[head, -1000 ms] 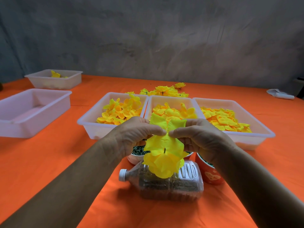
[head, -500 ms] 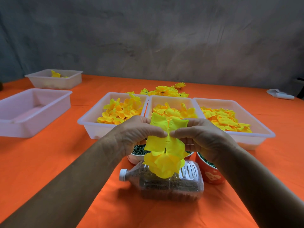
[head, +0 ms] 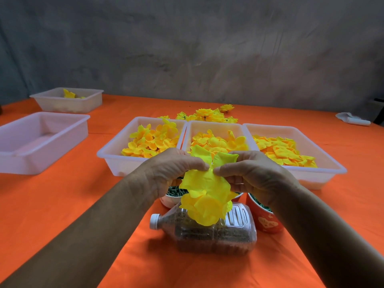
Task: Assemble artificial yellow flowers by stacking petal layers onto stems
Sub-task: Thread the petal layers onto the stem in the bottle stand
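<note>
A yellow flower (head: 206,196) of stacked petal layers hangs in front of me, above a lying plastic bottle (head: 209,231). My left hand (head: 170,171) and my right hand (head: 251,173) pinch its top petal layer from either side, thumbs meeting at the middle. The stem is hidden by petals and fingers. Behind the hands stand three white trays of loose yellow petals: left (head: 116,154), middle (head: 214,125), right (head: 324,165). Finished flowers (head: 207,116) lie beyond the trays.
A white cup (head: 172,199) of dark green stems and a red cup (head: 268,223) stand under my hands. At the left sit an empty white tray (head: 41,142) and a far tray (head: 68,102) holding a few petals. A white object (head: 352,119) lies far right on the orange cloth.
The top petal layer has been pushed down closer onto the lower petals, and the dark stem tip seen at its centre is now covered. Both hands stay in place.
</note>
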The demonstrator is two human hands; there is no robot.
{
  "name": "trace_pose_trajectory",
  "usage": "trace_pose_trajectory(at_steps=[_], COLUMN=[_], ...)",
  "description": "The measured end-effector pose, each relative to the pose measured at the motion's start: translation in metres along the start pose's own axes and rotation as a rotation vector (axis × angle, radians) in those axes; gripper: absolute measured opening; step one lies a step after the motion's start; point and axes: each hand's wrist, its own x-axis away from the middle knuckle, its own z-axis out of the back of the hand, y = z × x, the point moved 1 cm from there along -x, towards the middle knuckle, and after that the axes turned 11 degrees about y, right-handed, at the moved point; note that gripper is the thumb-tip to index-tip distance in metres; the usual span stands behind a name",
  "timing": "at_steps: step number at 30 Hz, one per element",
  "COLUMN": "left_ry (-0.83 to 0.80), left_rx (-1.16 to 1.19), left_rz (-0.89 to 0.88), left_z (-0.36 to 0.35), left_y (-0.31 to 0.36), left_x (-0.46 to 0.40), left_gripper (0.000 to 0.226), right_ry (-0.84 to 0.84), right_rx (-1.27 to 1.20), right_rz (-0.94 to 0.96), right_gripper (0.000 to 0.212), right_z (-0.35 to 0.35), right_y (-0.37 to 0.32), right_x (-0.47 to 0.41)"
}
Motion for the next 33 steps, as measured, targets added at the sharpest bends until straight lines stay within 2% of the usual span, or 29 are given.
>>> trace_pose_trajectory(at_steps=[6, 12, 15, 18, 22, 26, 33], left_ry=[-0.010, -0.041, -0.052, -0.061, -0.093, -0.093, -0.080], left_rx=[-0.012, 0.007, -0.004, -0.014, -0.027, -0.036, -0.071], left_rz=[-0.015, -0.007, -0.008, -0.016, -0.019, -0.020, -0.046], left_z=[0.0003, 0.0001, 0.0002, 0.0012, 0.0022, 0.0022, 0.0027], left_y=[-0.0017, -0.0016, -0.0007, -0.0011, -0.0012, -0.0017, 0.0009], left_x=[-0.0029, -0.0025, -0.0009, -0.0021, -0.0028, -0.0044, -0.0052], left_gripper=[0.079, 0.070, 0.075, 0.068, 0.094, 0.078, 0.073], right_ry=[0.001, -0.002, 0.006, 0.005, 0.013, 0.017, 0.006], right_rx=[0.007, -0.030, -0.046, -0.034, -0.006, 0.004, 0.025], right_rz=[0.014, 0.031, 0.023, 0.024, 0.021, 0.032, 0.045], right_gripper=[0.030, 0.027, 0.029, 0.023, 0.022, 0.025, 0.021], right_z=[0.0012, -0.0002, -0.0009, -0.0018, -0.0032, -0.0027, -0.0004], right_y=[-0.0011, -0.0002, 0.0002, 0.0001, 0.0006, 0.0007, -0.0028], right_x=[0.0014, 0.0020, 0.0016, 0.0015, 0.0008, 0.0002, 0.0020])
